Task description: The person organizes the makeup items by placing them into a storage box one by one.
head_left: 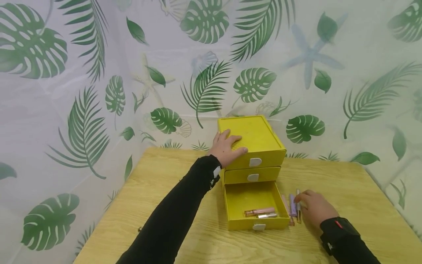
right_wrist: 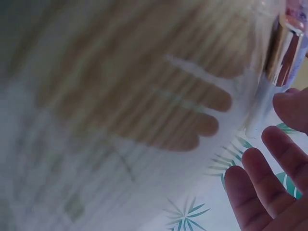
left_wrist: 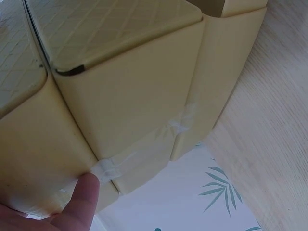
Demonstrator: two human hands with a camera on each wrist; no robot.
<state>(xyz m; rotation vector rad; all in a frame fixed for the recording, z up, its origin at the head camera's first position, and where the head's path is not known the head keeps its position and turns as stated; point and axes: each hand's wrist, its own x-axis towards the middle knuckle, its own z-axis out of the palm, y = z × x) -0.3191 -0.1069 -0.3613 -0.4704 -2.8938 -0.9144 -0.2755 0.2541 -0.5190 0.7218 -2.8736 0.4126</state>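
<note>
A yellow three-tier drawer box (head_left: 254, 134) stands on the table. My left hand (head_left: 225, 149) rests with fingers spread over its top left edge; in the left wrist view, a fingertip (left_wrist: 86, 185) touches the box beside clear tape. The bottom drawer (head_left: 239, 224) is pulled out and holds a pink cosmetic tube (head_left: 265, 211) and a silver-capped one (head_left: 267, 216). To its right, my right hand (head_left: 318, 209) reaches with loosely bent fingers to a slim silver-and-brown tube (head_left: 298, 211), fingertips close to it. Beside that lie a purple tube (head_left: 292, 205) and a pink tube (head_left: 285, 205).
The upper drawer (head_left: 270, 159) and middle drawer (head_left: 271, 174) are closed, each with a white tab. A wood-grain table (head_left: 158, 183) spreads around the box. Behind it hangs a leaf-patterned sheet (head_left: 214, 95).
</note>
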